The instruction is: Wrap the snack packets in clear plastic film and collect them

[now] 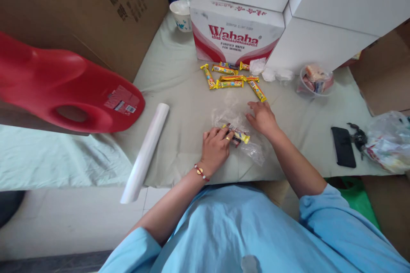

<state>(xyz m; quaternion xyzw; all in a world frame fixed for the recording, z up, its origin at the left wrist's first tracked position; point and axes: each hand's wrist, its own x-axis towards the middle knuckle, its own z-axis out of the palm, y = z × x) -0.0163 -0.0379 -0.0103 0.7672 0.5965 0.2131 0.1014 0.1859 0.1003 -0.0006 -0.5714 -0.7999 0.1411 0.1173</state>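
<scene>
My left hand (216,148), with a ring and a red beaded bracelet, has its fingers curled over small wrapped snack bars (242,137) on a clear plastic bag (253,152). One bar has a yellow wrapper; a darker one lies under it, partly hidden by the fingers. To the right, my right hand (263,118) hovers low at the bag's edge, its thumb and fingers apart and nothing in them. Just beyond its fingertips lies a yellow snack bar (257,91). Several more yellow-wrapped bars (229,84) are scattered farther back on the cloth.
A white-and-red water carton (237,30) stands behind the bars. On the left are a plastic roll (145,153), a red jug (89,113) and a cardboard box (105,17). Toward the right sit a clear tub of snacks (315,81), a black phone (343,147) and a filled plastic bag (389,140).
</scene>
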